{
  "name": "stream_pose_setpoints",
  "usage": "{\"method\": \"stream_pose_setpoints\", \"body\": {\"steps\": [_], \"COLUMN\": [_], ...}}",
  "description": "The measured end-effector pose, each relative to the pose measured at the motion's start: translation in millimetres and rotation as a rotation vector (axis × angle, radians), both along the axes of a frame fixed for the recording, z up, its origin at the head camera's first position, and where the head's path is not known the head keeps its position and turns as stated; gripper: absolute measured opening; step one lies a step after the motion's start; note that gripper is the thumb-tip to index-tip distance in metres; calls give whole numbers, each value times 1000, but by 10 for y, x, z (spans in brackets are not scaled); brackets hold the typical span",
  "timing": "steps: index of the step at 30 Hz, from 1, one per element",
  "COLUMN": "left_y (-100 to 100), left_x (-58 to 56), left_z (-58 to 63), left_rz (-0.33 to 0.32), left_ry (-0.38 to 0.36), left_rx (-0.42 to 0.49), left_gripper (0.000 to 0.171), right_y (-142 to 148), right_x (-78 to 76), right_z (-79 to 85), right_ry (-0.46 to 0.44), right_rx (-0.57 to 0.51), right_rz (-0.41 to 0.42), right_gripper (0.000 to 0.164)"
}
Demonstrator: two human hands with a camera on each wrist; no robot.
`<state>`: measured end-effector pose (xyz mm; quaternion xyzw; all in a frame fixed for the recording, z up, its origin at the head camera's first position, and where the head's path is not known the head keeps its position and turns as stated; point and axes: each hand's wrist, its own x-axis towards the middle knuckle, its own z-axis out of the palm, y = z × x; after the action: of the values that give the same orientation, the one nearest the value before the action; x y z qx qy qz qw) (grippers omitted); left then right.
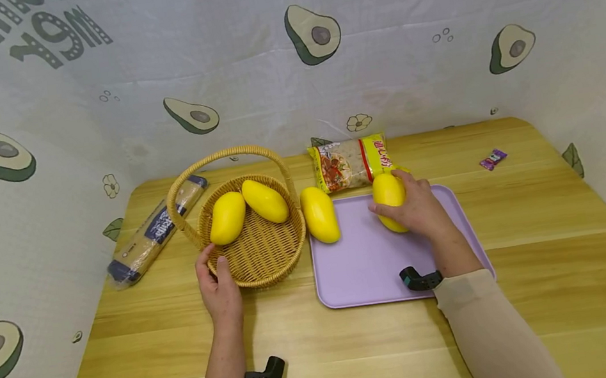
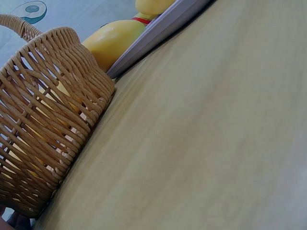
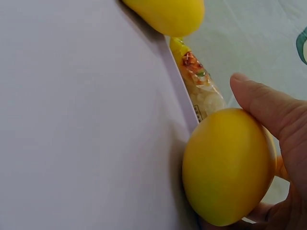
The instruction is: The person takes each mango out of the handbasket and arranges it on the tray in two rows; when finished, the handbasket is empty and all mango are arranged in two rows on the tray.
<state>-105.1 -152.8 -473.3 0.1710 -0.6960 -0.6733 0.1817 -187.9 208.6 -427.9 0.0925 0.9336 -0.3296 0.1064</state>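
Observation:
My right hand (image 1: 417,208) holds a yellow mango (image 3: 229,165) over the back of the lilac tray (image 1: 361,271), with thumb and fingers on opposite sides of it. A second mango (image 1: 319,215) leans across the tray's left rim. To the left stands a round wicker basket (image 1: 266,255) with a tall arched handle; two mangoes lie inside, one on the left (image 1: 228,218) and one at the back (image 1: 265,201). My left hand (image 1: 222,297) rests against the basket's front left side, fingers loosely extended. In the left wrist view, only a bit of its fingers shows beside the basket's base.
Behind the tray lies a yellow-edged food packet (image 1: 349,164). A long bag of noodles (image 1: 152,233) lies left of the basket, partly behind its handle. A small purple wrapped sweet (image 1: 493,159) is at the back right. A printed cloth (image 1: 250,61) hangs around the wooden table (image 1: 572,280).

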Motion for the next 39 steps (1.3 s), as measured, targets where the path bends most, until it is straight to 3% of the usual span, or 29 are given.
{"method": "stream_pose_setpoints", "body": {"steps": [30,34,39], "left_y": [-5,-9,-10], "left_x": [-2,3,5], "left_z": [-16,-22,-17], "left_rz": [-5,-4,-4], "left_ry": [8,-5,-14], "left_rx": [-11,-18,-23], "left_gripper": [37,37,37], "right_y": [58,82,69], "right_x": [6,20,88], "right_z": [62,100,258], "right_ry": [-22,12,124], "right_rx": [27,32,26], "right_rz": [13,-1,-25], "right_gripper": [114,112,104]}}
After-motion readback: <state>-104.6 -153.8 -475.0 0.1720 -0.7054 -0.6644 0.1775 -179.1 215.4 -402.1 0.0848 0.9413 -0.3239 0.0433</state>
